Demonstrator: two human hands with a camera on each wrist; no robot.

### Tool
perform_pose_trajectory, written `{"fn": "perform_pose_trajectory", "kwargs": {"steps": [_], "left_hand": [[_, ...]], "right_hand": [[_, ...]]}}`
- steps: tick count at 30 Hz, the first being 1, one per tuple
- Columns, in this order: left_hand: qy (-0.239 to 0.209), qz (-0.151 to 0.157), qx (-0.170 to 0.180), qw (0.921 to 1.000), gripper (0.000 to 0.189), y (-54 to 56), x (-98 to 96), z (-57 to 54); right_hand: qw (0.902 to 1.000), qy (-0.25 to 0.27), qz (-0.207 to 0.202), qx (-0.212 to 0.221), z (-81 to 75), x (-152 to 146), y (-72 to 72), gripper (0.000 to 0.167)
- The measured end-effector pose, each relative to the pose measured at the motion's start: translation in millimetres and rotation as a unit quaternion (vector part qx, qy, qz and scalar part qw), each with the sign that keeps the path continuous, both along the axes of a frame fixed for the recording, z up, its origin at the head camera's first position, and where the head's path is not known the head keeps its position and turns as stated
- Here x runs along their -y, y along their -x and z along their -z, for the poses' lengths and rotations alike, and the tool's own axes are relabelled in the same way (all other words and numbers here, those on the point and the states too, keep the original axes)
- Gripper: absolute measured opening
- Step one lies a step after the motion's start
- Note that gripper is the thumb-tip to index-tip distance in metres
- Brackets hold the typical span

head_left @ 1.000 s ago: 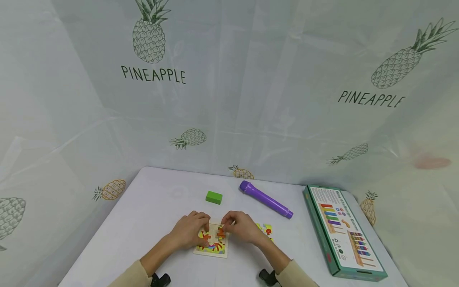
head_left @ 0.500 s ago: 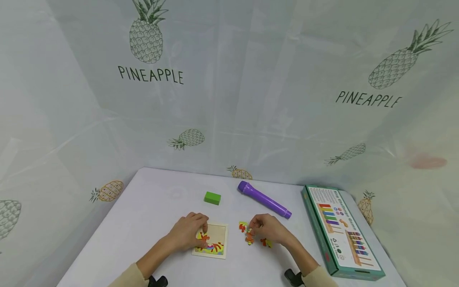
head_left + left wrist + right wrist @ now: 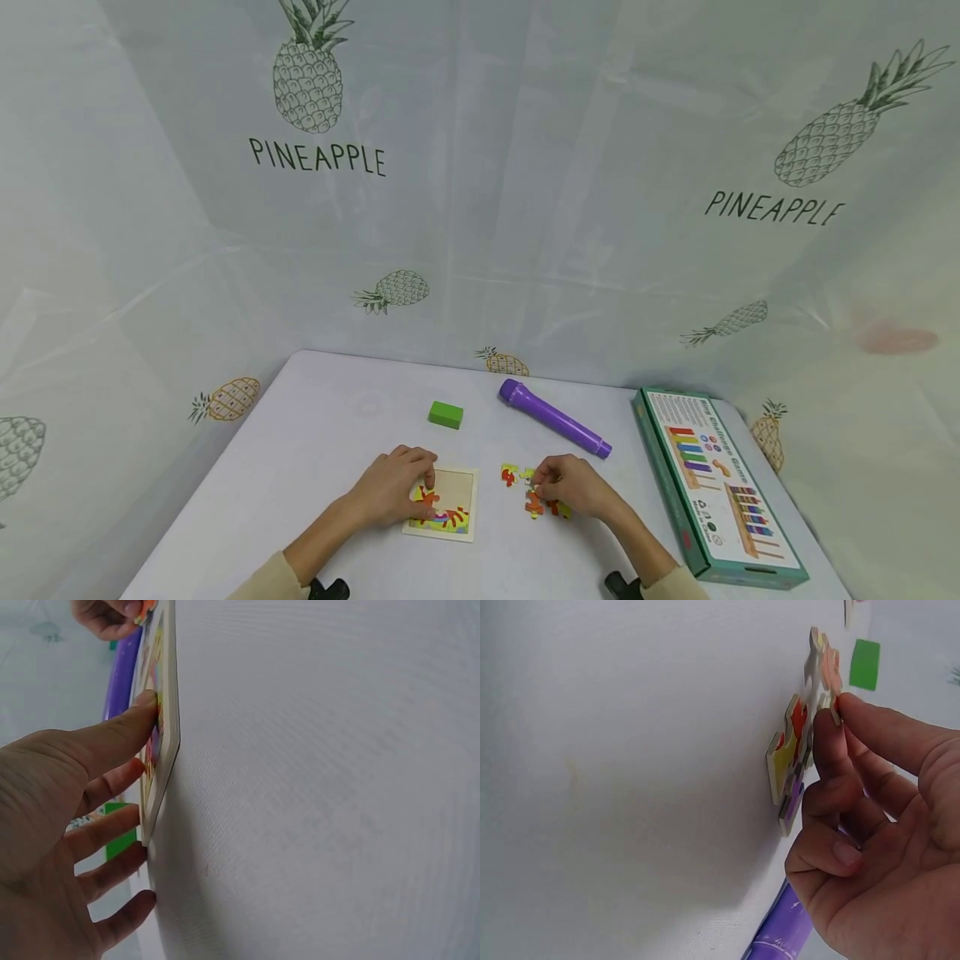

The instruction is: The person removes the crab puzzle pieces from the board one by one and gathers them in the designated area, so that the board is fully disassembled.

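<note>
A small wooden puzzle board (image 3: 454, 483) lies on the table, with red and yellow puzzle pieces (image 3: 450, 520) in its lower and left part and bare wood at upper right. My left hand (image 3: 393, 487) rests at its left side; in the left wrist view the thumb (image 3: 124, 735) presses on the pieces while the other fingers spread along the edge. To the right, my right hand (image 3: 573, 485) pinches an orange puzzle piece (image 3: 533, 504) between thumb and index finger, tilted up in the right wrist view. Loose puzzle pieces (image 3: 509, 474) lie around it, some partly hidden by the hand.
A green block (image 3: 446, 415) sits behind the board. To its right lies a purple toy microphone (image 3: 555, 418). A green and white game box (image 3: 720, 483) stands along the table's right side. A pineapple-print sheet (image 3: 525, 208) hangs behind the table.
My right hand has moved right, from over the board to the loose pieces, with the orange piece, which has left the board. It has since shifted slightly right. My left hand stays at the board.
</note>
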State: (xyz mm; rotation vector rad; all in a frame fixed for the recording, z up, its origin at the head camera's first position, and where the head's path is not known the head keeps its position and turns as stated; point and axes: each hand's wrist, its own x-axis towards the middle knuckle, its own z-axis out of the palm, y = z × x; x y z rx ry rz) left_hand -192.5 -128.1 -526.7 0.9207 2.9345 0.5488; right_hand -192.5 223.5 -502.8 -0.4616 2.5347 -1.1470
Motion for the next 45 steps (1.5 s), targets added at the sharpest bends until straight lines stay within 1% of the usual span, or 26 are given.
{"fn": "perform_pose_trajectory", "kwargs": {"steps": [10, 16, 22, 29, 36, 39, 42, 45], "left_hand": [[0.0, -0.001, -0.003, 1.0, 0.033, -1.1, 0.4, 0.6], [-0.01, 0.004, -0.007, 0.9999, 0.033, -2.4, 1.4, 0.4], [-0.01, 0.005, -0.009, 0.9999, 0.034, -3.4, 0.8, -0.2], [-0.009, 0.007, -0.004, 0.9999, 0.034, -3.2, 1.6, -0.9], [-0.001, 0.016, -0.001, 0.9999, 0.031, -2.3, 4.2, -0.2], [0.002, 0.024, 0.006, 0.9997, 0.025, -1.8, 6.8, -1.2], [-0.002, 0.033, 0.013, 0.9994, 0.019, -2.1, 9.4, -3.8], [-0.005, 0.039, 0.019, 0.999, 0.017, -2.0, 10.9, -5.0]], "right_hand": [[0.9998, -0.016, 0.008, -0.01, 2.4, 3.7, -0.8, 0.005], [0.999, -0.035, 0.01, -0.026, 1.9, 5.8, -2.2, 0.003], [0.998, -0.052, 0.013, -0.035, 1.1, 7.4, -3.1, 0.004], [0.9961, -0.076, 0.015, -0.044, 0.9, 9.3, -3.8, 0.006], [0.9947, -0.086, 0.016, -0.054, 2.4, 7.5, -2.6, 0.009], [0.9948, -0.084, 0.019, -0.055, 3.3, 8.1, -0.9, 0.01], [0.9949, -0.079, 0.024, -0.058, 3.0, 14.0, 0.1, 0.009], [0.9942, -0.08, 0.027, -0.067, 2.0, 26.2, -0.9, 0.009]]}}
